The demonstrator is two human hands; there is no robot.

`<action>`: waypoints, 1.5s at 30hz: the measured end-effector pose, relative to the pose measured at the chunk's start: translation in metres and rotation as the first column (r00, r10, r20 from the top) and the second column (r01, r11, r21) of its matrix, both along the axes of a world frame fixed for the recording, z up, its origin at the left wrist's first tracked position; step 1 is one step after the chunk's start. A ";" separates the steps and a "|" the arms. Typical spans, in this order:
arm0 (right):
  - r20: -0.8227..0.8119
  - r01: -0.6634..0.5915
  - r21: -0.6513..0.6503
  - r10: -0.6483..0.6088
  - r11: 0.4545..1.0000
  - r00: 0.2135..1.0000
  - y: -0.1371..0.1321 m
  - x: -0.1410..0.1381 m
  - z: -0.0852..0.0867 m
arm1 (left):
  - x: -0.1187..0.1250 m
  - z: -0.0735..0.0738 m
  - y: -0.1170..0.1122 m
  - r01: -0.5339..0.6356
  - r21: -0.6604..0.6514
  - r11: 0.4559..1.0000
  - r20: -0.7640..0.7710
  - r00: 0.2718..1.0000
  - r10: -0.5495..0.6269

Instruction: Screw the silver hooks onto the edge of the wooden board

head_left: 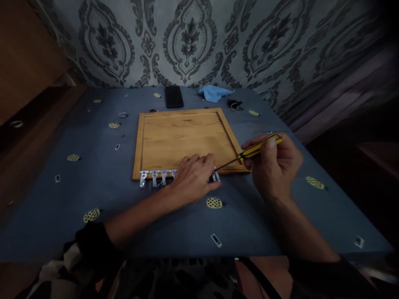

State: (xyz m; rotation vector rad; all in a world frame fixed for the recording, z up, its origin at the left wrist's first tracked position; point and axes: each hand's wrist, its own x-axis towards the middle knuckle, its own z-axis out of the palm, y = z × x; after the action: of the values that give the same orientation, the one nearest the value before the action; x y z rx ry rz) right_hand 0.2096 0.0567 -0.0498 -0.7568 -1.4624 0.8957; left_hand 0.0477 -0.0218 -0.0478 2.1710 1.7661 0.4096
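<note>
Left hand (195,176) palm down, fingers loosely bent, laid over the right part of a metal hook rail (156,174) along the near edge of a wooden board (183,137); grasp beneath not discernible. Right hand (274,166) closed around a yellow-and-black screwdriver (260,147), shaft slanting down-left, tip at the rail's right end beside the left fingertips. Board flat on a blue patterned tablecloth (93,166). Beyond its far edge: dark phone (173,96), blue cloth (215,93), keys (235,105).

Blue-clothed table (93,166), wooden board (183,137), black phone (173,96), blue rag (215,93), keys (235,104)
</note>
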 end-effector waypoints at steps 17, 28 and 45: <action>0.306 -0.396 -0.267 0.467 0.878 0.830 0.003 -0.003 0.049 | 0.000 0.000 0.000 0.003 0.024 1.000 -0.008 1.000 -0.003; 0.164 -0.322 -0.232 0.363 0.918 0.917 0.007 -0.001 0.026 | 0.000 0.005 0.000 -0.003 -0.012 1.000 -0.032 0.999 0.002; 0.217 -0.427 -0.275 0.488 0.861 0.845 0.009 -0.005 0.041 | 0.001 0.006 0.000 0.000 -0.013 1.000 -0.060 0.998 0.000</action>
State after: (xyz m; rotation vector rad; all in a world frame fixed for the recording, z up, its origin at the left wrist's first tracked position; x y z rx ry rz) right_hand 0.2046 0.0653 -0.0090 -0.7220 -1.8651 1.3791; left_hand 0.0485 -0.0214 -0.0416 2.1962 1.7950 0.3356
